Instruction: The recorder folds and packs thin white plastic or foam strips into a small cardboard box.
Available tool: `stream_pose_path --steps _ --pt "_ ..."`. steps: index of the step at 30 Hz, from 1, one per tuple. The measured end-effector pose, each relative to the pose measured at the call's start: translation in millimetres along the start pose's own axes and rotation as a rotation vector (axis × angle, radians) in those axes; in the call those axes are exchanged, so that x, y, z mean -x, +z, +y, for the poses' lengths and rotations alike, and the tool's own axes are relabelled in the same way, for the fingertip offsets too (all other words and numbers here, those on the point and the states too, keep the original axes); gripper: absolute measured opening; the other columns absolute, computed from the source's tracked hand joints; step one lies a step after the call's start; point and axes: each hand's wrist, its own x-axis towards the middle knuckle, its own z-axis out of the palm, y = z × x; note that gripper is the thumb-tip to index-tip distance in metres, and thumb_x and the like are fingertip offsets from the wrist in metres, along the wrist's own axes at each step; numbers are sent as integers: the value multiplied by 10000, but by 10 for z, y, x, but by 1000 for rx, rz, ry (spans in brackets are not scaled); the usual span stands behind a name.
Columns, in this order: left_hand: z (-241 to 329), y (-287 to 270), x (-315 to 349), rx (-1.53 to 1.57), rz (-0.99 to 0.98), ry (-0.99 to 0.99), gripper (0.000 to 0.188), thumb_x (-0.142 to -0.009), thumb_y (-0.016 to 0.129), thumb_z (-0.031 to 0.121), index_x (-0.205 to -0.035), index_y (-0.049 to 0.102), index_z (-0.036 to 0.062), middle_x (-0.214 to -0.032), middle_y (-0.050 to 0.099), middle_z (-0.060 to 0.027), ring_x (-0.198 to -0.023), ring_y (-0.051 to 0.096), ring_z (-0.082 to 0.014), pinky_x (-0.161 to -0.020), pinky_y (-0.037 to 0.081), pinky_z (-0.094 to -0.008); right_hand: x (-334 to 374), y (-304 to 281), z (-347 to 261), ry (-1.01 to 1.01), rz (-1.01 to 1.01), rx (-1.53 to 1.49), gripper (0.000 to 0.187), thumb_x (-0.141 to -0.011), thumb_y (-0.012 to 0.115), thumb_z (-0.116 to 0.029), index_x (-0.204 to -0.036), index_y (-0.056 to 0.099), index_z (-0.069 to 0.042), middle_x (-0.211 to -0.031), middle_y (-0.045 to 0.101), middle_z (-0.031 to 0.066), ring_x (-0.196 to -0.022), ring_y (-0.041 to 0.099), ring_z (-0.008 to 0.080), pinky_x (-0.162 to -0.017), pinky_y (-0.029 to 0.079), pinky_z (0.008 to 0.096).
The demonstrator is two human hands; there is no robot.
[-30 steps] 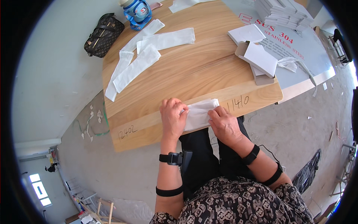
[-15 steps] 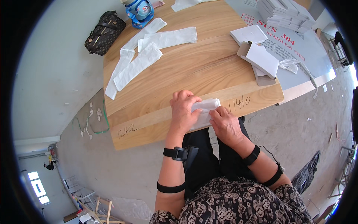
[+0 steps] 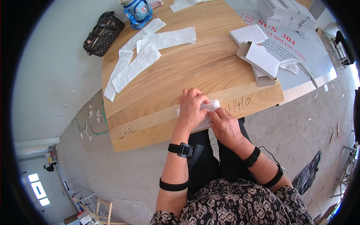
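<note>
White cloth, folded small, sits under both of my hands at the near edge of the desk (image 3: 168, 78). I see my left hand (image 3: 192, 110) spread palm-down over the white folded cloth (image 3: 210, 107), pressing most of it flat, while my right hand (image 3: 225, 125) pinches the cloth's near right edge between fingertips and thumb. Both hands are grasping or pinning that one piece; neither is free.

Compared with a second ago, the cloth shows much less: then it lay as a longer white strip stretching between my hands toward the right, and now only a short bunched corner peeks out beyond my left fingers. My left hand has slid rightward and up over it, and my right hand has drawn in so the two hands now touch over the cloth. Half a second ago the hands were already close, and the bundle has since shrunk a little further.

Farther out, nothing on the desk has shifted. Several long white cloth strips (image 3: 137, 65) lie spread at the far left, one hanging over the desk's left edge. Beyond them stands a blue bottle (image 3: 138, 11), and a dark quilted handbag (image 3: 103, 33) rests on the floor just beside the desk's far left corner. To the right, flat white boxes (image 3: 262, 58) lie near an open cardboard one, on a grey printed sheet (image 3: 303, 48), with a stack of more white boxes (image 3: 285, 13) at the far end.
</note>
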Motion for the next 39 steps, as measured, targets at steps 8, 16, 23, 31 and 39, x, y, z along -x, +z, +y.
stream_pose_path --steps 8,16,23,31,39 --pt "-77 -37 92 -13 46 3 197 -595 769 66 -759 666 102 -942 538 -20 -1016 464 -249 -887 349 -407 13 9 3 21 -12 2 189 -747 627 -45 -916 543 -39 -858 525 122 -800 586 314 -666 497 410" --pt "-277 -239 218 -82 -20 -112 187 -609 771 83 -764 667 97 -939 539 -23 -1000 471 -247 -883 355 -404 28 16 12 41 -36 7 247 -747 663 -54 -977 572 -50 -907 554 115 -852 596 325 -693 511 412" --pt "-99 -375 241 -59 33 -46 165 -654 741 56 -760 615 45 -941 561 -54 -989 485 -266 -885 392 -397 30 14 21 55 -45 1 273 -742 670 -45 -997 573 -52 -916 558 117 -857 599 326 -693 513 413" --pt "129 -170 528 197 164 -325 190 -724 704 17 -886 606 17 -803 623 -121 -753 609 -275 -695 492 -369 8 5 -6 28 -13 2 225 -732 643 -37 -938 553 -32 -879 543 126 -845 591 329 -700 505 414" --pt "87 -105 760 -89 379 -198 119 -765 694 55 -818 609 -10 -732 622 -87 -623 578 -188 -557 440 -336 -2 -6 -25 21 -27 4 238 -730 650 -36 -949 557 -29 -891 548 140 -872 586 340 -715 503 421"
